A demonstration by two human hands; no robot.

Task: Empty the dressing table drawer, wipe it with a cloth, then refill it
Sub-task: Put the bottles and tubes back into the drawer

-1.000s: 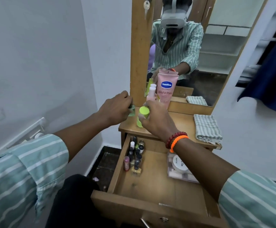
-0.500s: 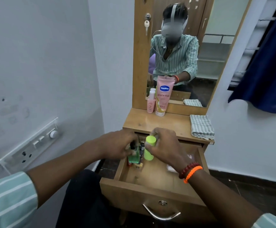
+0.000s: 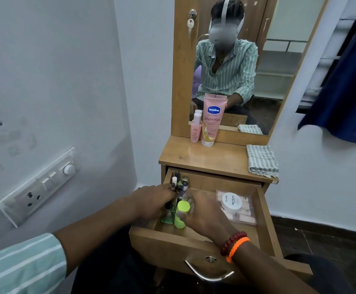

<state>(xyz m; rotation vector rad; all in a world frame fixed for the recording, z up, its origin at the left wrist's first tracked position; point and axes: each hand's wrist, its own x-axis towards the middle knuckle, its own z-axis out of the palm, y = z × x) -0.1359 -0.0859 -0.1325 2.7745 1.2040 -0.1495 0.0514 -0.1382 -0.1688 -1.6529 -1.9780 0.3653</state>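
Our right hand point(image 3: 206, 213) has its fingers curled round the lime-green bottle point(image 3: 181, 214), which stands upright with its long axis vertical on the floor of the drawer point(image 3: 194, 240), near the front left corner. Our left hand point(image 3: 153, 201) curls round the small green glass bottle point(image 3: 168, 216) just beside it, touching or nearly so. Behind our fingers stand the slim cosmetics point(image 3: 179, 183) along the left wall. We judge we are refilling: the pink tube point(image 3: 212, 119) and pink pump bottle point(image 3: 195, 129) wait on the tabletop point(image 3: 204, 158), straight ahead, nearer our right hand.
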